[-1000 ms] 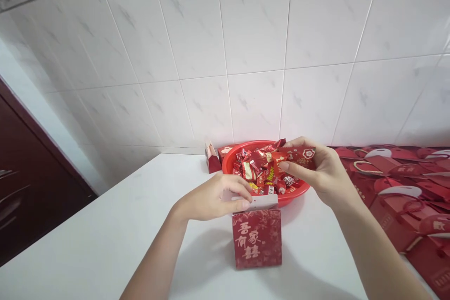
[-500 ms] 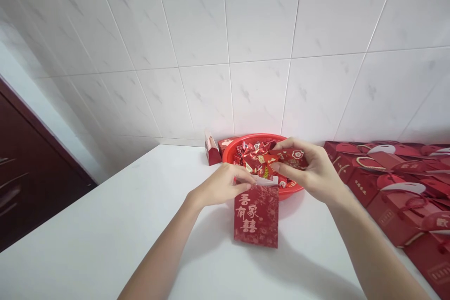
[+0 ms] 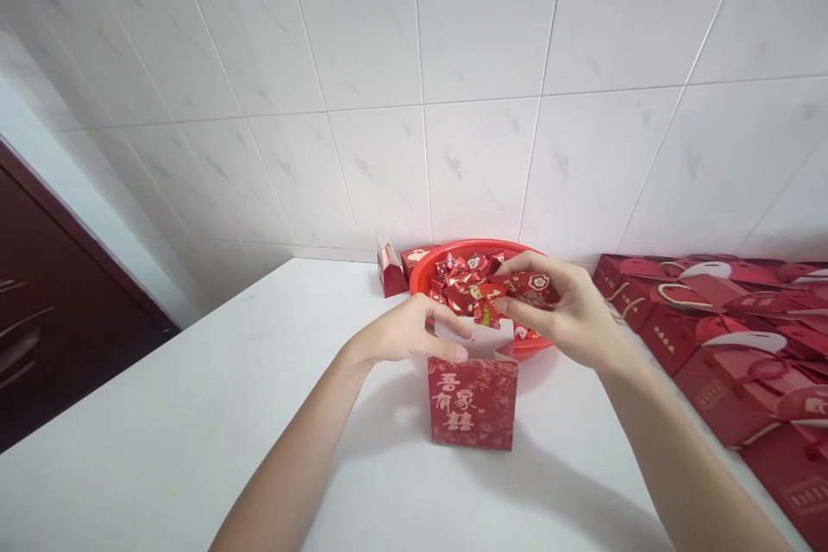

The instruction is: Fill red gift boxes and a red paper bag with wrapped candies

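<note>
My left hand (image 3: 417, 329) is at the top left of a red paper gift box (image 3: 473, 405) with pale characters on its front. Its thumb and fingers hold the box by the open top, where white inner flaps show. Behind the box is a red plastic basket (image 3: 417, 276) of shiny wrapped candies (image 3: 461, 276). Over the basket's right side, my right hand (image 3: 569, 310) pinches a red packet with a flower print (image 3: 534, 285); other red wrappers lie by its fingertips, and I cannot make out how many pieces it holds.
Rows of red gift boxes with handles (image 3: 718, 336) stand at the right on the white table (image 3: 259, 397). A small red-and-white box (image 3: 392, 272) and another red box (image 3: 417, 257) stand left of the basket, near the tiled wall (image 3: 362, 164).
The gift box's top has opened wider, showing more of its white inside, and my left thumb and fingers have spread at its rim. My right hand still holds the packet, nearly in place.
</note>
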`<action>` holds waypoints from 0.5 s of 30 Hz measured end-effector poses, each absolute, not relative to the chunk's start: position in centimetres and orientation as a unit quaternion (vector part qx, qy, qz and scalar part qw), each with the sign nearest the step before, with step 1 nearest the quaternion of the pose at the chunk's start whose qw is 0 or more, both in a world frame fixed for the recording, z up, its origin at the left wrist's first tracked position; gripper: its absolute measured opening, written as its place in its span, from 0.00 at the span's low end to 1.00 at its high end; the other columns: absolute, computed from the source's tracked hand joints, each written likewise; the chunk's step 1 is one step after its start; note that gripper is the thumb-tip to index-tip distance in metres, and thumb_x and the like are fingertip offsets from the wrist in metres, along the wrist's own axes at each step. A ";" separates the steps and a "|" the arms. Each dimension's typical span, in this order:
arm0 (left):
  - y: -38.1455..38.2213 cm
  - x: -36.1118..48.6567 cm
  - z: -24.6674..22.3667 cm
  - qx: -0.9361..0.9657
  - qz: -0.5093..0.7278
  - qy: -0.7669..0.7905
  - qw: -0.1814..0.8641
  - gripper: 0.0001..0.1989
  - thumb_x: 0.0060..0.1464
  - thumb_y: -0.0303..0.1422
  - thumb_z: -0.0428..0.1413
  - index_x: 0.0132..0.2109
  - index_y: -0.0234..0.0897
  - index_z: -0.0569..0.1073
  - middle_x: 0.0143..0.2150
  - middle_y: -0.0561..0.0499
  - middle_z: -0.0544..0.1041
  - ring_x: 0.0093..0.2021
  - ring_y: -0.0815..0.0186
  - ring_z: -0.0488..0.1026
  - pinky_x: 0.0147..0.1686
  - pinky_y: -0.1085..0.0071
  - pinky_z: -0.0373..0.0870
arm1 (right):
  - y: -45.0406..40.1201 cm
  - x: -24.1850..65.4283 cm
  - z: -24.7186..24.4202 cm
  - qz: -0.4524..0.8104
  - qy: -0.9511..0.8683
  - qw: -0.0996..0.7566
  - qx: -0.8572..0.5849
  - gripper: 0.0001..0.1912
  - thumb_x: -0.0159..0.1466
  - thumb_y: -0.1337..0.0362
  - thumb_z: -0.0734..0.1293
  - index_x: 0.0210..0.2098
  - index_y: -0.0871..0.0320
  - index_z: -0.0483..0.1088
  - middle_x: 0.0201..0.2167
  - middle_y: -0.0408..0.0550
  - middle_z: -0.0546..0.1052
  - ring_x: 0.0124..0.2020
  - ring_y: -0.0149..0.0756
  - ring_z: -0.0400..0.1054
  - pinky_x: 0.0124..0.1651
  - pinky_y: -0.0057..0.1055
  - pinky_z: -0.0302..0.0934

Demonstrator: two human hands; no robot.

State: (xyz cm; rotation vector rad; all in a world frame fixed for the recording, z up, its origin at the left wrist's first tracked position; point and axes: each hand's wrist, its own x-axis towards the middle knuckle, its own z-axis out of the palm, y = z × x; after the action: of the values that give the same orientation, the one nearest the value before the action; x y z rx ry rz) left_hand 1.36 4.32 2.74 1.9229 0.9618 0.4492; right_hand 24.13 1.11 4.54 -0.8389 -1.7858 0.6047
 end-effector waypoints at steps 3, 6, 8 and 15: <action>3.8 1.3 3.1 0.788 0.154 0.388 0.453 0.25 0.43 0.37 0.69 0.51 0.42 0.80 0.55 0.45 0.78 0.50 0.55 0.76 0.44 0.66 0.73 | 0.9 24.1 4.5 0.263 -0.744 0.503 -0.351 0.06 0.58 0.64 0.70 0.36 0.56 0.72 0.28 0.42 0.74 0.24 0.30 0.64 0.26 0.27 0.61; 3.7 1.2 2.9 0.798 0.130 0.392 0.439 0.30 0.41 0.40 0.70 0.54 0.44 0.78 0.57 0.45 0.77 0.50 0.54 0.76 0.48 0.63 0.72 | 0.7 24.1 4.6 0.261 -0.761 0.482 -0.347 0.05 0.59 0.65 0.69 0.36 0.55 0.72 0.28 0.42 0.74 0.25 0.30 0.65 0.28 0.28 0.62; 3.8 1.1 2.7 0.800 0.132 0.396 0.431 0.32 0.41 0.40 0.70 0.56 0.44 0.77 0.56 0.45 0.77 0.51 0.54 0.75 0.51 0.62 0.71 | 0.7 24.1 4.6 0.257 -0.775 0.467 -0.339 0.04 0.59 0.66 0.69 0.36 0.55 0.72 0.30 0.42 0.75 0.26 0.31 0.67 0.29 0.27 0.63; 4.2 1.1 2.4 0.802 0.148 0.383 0.434 0.32 0.41 0.39 0.70 0.56 0.44 0.76 0.58 0.46 0.75 0.53 0.54 0.73 0.48 0.64 0.69 | 0.6 24.4 4.8 0.282 -0.773 0.453 -0.342 0.05 0.58 0.67 0.69 0.36 0.56 0.72 0.30 0.43 0.75 0.28 0.32 0.69 0.29 0.28 0.63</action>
State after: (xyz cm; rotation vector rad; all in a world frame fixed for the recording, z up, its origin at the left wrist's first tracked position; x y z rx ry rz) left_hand 1.15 4.22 2.39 1.9967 0.9544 0.3676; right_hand 24.37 0.64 4.82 -0.8442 -1.9098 0.6962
